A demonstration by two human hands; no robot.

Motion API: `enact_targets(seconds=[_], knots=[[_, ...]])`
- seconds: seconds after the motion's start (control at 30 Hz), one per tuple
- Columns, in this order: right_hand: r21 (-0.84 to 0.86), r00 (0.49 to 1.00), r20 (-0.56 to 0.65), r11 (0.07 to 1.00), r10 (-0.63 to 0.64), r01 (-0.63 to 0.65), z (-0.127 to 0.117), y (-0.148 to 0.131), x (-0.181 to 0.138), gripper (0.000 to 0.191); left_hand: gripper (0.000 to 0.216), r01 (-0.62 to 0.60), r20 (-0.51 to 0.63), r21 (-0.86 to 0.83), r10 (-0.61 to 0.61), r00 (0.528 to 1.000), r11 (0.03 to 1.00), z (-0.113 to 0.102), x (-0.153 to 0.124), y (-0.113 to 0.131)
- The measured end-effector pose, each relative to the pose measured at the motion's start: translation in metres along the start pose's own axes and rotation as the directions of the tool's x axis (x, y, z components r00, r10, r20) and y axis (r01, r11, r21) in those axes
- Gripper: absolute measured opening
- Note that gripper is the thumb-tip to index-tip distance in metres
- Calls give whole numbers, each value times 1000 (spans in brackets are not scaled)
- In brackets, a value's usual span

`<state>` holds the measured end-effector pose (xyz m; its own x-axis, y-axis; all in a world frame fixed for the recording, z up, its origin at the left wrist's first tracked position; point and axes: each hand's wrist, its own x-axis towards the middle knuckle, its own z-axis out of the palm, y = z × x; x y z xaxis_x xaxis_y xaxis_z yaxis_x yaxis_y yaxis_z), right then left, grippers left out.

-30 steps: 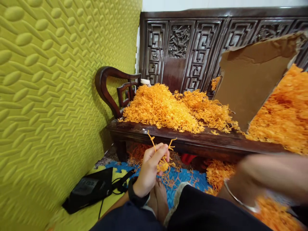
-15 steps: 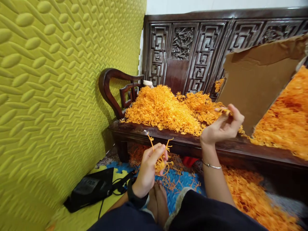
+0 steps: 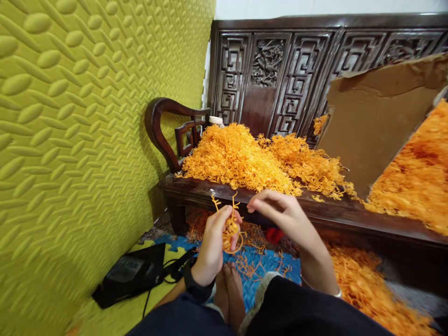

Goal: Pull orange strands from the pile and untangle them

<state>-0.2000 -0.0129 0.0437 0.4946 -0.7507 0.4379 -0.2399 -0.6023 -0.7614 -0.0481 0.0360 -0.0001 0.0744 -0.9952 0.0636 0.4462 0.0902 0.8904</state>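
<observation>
Your left hand [image 3: 213,247], low in the middle of the frame, has its fingers curled tight around a small bunch of orange strands [image 3: 229,228], with a few thin ends sticking up above the thumb. Your right hand [image 3: 280,213] sits just to the right of it, slightly higher, its thumb and forefinger stretched toward the bunch and nearly pinched together; whether they already touch a strand cannot be told. Both hands hang in front of the edge of the dark carved wooden bench [image 3: 245,193] that runs across the centre of the frame. On its seat lies a large heap of the same orange strands [image 3: 241,156], well above your hands. A torn sheet of brown cardboard [image 3: 371,121] leans at the upper right, with another orange mass [image 3: 416,172] beside it at the right edge. More strands are scattered on the blue floor mat [image 3: 266,263] near your bare feet [image 3: 229,289]. A black bag [image 3: 131,275] lies at the lower left, against the padded yellow-green wall [image 3: 87,130].
</observation>
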Motion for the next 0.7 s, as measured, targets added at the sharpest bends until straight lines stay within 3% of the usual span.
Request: enact_targets(seconds=[0.1,0.23,0.3,0.37,0.43,0.57,0.63,0.7], knots=[[-69,996,89,997,-13,19,14,-10,-15,29,32,-9,-4,-4,9,1000,1000,2,-1,2],[-221,985,-24,961,-173,164,26,-8,-21,51,30,-66,-52,-2,66,996,998,2,-1,2],[-278,959,-36,925,-281,261,29,-5,-20,45,28,-65,-124,13,66,990,998,1,0,0],[-299,936,-36,898,-349,323,31,-5,-20,24,31,-37,-141,26,41,989,999,0,1,-1],[-285,924,-98,900,-369,330,32,-7,-21,6,33,6,-33,44,-5,999,999,-1,0,-2],[-100,887,-341,950,-311,295,36,-10,-28,8,32,34,272,108,-62,960,994,-1,-4,2],[-15,809,-513,945,-287,326,36,-6,-32,9,29,19,335,125,-61,940,992,0,-7,3],[-72,742,-608,951,-281,301,28,3,-34,10,27,18,337,131,-62,940,991,-1,-8,3]])
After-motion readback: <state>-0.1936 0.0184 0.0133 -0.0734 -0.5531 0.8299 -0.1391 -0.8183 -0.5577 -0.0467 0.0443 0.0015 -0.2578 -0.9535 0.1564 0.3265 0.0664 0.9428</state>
